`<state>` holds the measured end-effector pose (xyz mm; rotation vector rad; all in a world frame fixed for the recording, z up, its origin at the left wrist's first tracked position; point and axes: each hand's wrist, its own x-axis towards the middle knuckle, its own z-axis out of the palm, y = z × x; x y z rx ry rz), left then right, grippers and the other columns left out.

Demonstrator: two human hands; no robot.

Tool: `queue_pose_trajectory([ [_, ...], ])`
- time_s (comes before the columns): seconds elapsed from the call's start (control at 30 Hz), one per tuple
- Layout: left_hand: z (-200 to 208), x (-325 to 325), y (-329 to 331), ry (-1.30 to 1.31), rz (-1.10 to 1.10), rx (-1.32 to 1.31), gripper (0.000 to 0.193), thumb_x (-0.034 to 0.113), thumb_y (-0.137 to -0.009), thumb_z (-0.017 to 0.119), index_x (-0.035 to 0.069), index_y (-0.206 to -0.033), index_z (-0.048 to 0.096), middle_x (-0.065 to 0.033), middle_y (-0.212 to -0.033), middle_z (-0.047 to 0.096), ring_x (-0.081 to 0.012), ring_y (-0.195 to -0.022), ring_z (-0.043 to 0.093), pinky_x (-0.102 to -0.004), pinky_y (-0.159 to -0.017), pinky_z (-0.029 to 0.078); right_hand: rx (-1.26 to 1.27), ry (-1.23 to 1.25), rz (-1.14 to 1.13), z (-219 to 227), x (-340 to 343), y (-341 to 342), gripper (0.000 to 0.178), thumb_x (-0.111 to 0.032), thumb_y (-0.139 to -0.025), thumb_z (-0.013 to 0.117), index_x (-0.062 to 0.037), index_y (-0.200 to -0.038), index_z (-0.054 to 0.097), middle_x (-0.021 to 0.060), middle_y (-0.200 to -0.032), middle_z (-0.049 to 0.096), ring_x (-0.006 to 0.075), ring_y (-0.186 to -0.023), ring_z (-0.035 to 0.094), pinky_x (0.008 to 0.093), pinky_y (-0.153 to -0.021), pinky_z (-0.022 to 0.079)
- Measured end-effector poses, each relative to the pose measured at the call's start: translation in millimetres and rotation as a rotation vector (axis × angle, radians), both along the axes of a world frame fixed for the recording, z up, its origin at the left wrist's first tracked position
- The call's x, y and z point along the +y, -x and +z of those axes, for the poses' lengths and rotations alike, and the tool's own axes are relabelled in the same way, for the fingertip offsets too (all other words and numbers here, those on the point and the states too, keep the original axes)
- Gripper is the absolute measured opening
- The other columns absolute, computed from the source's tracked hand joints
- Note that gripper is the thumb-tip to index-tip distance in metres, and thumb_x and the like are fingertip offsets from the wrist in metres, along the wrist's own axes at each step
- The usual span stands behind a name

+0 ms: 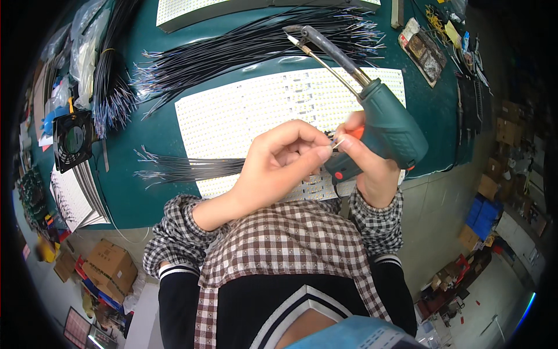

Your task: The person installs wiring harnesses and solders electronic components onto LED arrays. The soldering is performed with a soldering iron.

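Over the white LED boards (215, 110), my left hand (279, 157) is closed, thumb and forefinger pinching the thin end of a wire (335, 143). A bundle of thin black cables (197, 168) runs from the left to beneath this hand; whether the palm grips it is hidden. My right hand (372, 168) has its thumb and a finger meeting at the same wire end. It also holds a green soldering gun (392, 125) with an orange trigger, tilted so its metal tip points up and to the far left. Part of the grip is hidden by the hand and gun body.
A large pile of black cables (250, 49) lies behind the boards, with another cable bundle (113, 75) at far left. A small black fan (73, 139) and stacked boards (78, 198) stand left. A stained tray (422, 52) sits at back right. Cartons (110, 269) are on the floor.
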<state>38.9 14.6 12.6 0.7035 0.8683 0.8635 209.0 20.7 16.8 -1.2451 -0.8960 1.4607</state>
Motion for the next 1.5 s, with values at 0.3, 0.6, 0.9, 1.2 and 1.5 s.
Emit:
queue_pose_trajectory([
  [0.3, -7.0, -3.4, -4.9, 0.046, 0.023, -0.126, 0.009, 0.003, -0.087, 0.061, -0.002, -0.094, 0.059, -0.0023, -0.083, 0.061, -0.0053, -0.071, 0.056, -0.0189, -0.063, 0.046, 0.016, 0.111, 0.023, 1.3, -0.7, -5.9, 0.037, 0.005, -0.076, 0.061, 0.0018, -0.111, 0.051, 0.0094, -0.092, 0.058, 0.0168, -0.084, 0.06, 0.0293, -0.07, 0.049],
  [0.6, -12.4, -7.6, -8.6, -0.121, 0.083, 0.003, 0.008, 0.001, -0.086, 0.062, -0.001, -0.093, 0.059, -0.0009, -0.086, 0.058, -0.002, -0.075, 0.053, -0.0154, -0.063, 0.043, 0.006, -0.002, -0.001, 0.9, -0.1, 1.4, 0.025, -0.001, -0.076, 0.069, 0.0003, -0.098, 0.058, 0.0078, -0.084, 0.062, 0.0124, -0.078, 0.06, 0.0258, -0.071, 0.048],
  [0.9, -12.0, -5.8, -8.1, -0.179, 0.078, 0.11, 0.008, -0.003, -0.085, 0.061, -0.003, -0.092, 0.058, -0.0024, -0.088, 0.056, -0.0048, -0.077, 0.053, -0.0182, -0.067, 0.042, 0.032, 0.017, -0.016, 0.4, 0.9, 2.6, 0.025, 0.0, -0.075, 0.068, 0.0005, -0.098, 0.056, 0.007, -0.084, 0.062, 0.0126, -0.078, 0.059, 0.0265, -0.072, 0.047],
  [1.2, 11.7, 28.6, 44.4, -0.403, 0.059, 0.845, 0.005, 0.002, -0.078, 0.063, 0.002, -0.08, 0.058, -0.0014, -0.076, 0.054, -0.0057, -0.065, 0.049, -0.0197, -0.052, 0.036, 0.104, 0.0, -0.103, 18.6, -8.6, -20.8, 0.016, 0.0, -0.083, 0.059, 0.002, -0.099, 0.056, 0.0123, -0.085, 0.062, 0.0167, -0.076, 0.061, 0.0278, -0.067, 0.049],
  [1.5, -43.5, 83.8, 33.1, -0.528, -0.027, 0.866, 0.01, 0.012, -0.075, 0.063, 0.002, -0.078, 0.062, -0.0088, -0.076, 0.06, -0.021, -0.067, 0.059, -0.0308, -0.06, 0.047, 0.065, -0.034, -0.088, 9.9, -15.9, -49.7, 0.032, -0.014, -0.089, 0.054, 0.0054, -0.114, 0.05, 0.0149, -0.099, 0.059, 0.0255, -0.082, 0.065, 0.0359, -0.072, 0.053],
])
